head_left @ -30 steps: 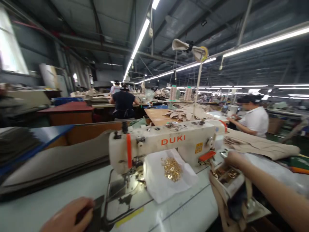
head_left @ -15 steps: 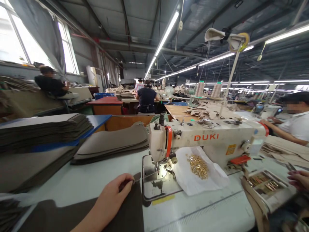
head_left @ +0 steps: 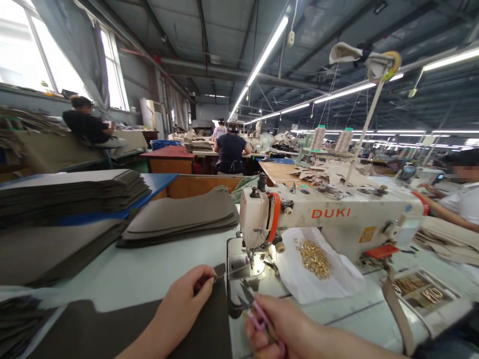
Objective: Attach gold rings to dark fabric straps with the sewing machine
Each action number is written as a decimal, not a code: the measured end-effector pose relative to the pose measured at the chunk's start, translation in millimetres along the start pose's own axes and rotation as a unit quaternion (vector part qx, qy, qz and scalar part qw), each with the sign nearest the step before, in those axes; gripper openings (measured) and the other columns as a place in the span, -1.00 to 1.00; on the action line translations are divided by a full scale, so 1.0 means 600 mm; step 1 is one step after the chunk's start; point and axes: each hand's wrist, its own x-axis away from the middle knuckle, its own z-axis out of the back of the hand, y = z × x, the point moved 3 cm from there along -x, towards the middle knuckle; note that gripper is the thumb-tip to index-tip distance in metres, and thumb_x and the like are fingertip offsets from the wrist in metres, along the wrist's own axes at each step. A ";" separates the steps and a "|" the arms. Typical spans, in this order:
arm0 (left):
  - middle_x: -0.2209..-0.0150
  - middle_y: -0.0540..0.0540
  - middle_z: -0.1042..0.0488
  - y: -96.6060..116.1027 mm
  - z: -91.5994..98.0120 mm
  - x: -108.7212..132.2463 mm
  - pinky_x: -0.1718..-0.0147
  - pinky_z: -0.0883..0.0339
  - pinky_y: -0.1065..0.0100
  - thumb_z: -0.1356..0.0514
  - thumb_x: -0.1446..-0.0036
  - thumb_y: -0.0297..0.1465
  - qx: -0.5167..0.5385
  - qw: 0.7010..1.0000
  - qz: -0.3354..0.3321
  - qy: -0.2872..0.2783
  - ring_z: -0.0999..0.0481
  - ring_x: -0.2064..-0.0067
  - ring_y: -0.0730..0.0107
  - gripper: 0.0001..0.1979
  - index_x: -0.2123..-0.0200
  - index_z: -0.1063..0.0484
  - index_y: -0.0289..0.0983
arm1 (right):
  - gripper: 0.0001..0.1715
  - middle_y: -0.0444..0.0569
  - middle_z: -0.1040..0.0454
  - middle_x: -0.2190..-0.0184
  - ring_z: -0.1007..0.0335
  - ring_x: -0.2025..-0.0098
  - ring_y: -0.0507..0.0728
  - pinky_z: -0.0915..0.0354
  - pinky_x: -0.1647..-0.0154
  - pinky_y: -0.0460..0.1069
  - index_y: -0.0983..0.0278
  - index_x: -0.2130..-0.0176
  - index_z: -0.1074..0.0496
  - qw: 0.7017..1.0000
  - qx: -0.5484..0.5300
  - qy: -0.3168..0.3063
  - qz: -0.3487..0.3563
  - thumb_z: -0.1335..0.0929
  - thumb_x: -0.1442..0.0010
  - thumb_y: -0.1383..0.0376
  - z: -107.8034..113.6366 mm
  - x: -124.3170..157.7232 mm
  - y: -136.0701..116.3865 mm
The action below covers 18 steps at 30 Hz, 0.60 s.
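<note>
A dark grey-brown fabric panel (head_left: 209, 329) lies on the pale table at the left front of the white sewing machine (head_left: 331, 227). My left hand (head_left: 187, 296) is closed in a pinch on the panel's top corner, by a small tab. A thin thread (head_left: 238, 271) runs from there toward the lit needle area. Just in front of the machine's metal plate (head_left: 235, 284), my right hand (head_left: 288, 319) grips small scissors (head_left: 255, 314) with pink-purple handles. Their blades point up and left toward the thread, a little apart from it.
Gold metal rings (head_left: 316, 259) lie on a white sheet (head_left: 342, 281) beside the needle. A tray of hardware (head_left: 422, 294) stands at right, with a tan strap (head_left: 396, 309) hanging by it. Fabric stacks (head_left: 183, 214) lie on the left. Co-workers (head_left: 231, 149) sit further off.
My right hand has come from the far right, by the tray, to the machine's front with the scissors. The left hand keeps its pinch. The whole view has shifted slightly.
</note>
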 end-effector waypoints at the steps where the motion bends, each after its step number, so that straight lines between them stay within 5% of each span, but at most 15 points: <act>1: 0.47 0.01 -0.51 0.000 0.000 0.000 0.35 -0.31 0.31 0.02 -0.02 -0.24 0.005 1.000 -0.006 0.003 -0.49 0.40 0.25 -0.77 0.42 -0.39 -0.17 | -0.32 -0.22 -0.07 0.75 0.11 0.81 -0.12 0.19 0.80 -0.21 0.33 0.59 -0.24 0.999 -0.031 0.006 -0.023 0.05 -0.37 0.12 -0.013 -0.018 -0.012; 11: 0.51 0.01 -0.48 0.003 -0.007 -0.002 0.38 -0.31 0.30 0.00 0.02 -0.27 0.032 0.999 -0.010 0.022 -0.48 0.43 0.24 -0.81 0.47 -0.38 -0.15 | -0.33 -0.24 -0.04 0.76 0.08 0.82 -0.13 0.17 0.83 -0.24 0.33 0.61 -0.18 0.994 -0.057 0.018 -0.086 0.05 -0.39 0.15 -0.029 -0.047 -0.051; 18: 0.53 0.02 -0.42 0.009 0.000 0.002 0.38 -0.28 0.31 0.04 0.01 -0.24 0.043 0.999 0.002 0.022 -0.45 0.44 0.25 -0.79 0.48 -0.34 -0.16 | -0.43 -0.30 0.05 0.74 0.22 0.81 -0.13 0.29 0.79 -0.23 0.30 0.60 -0.11 0.993 -0.068 0.090 -0.022 -0.02 -0.39 0.17 -0.033 -0.061 -0.050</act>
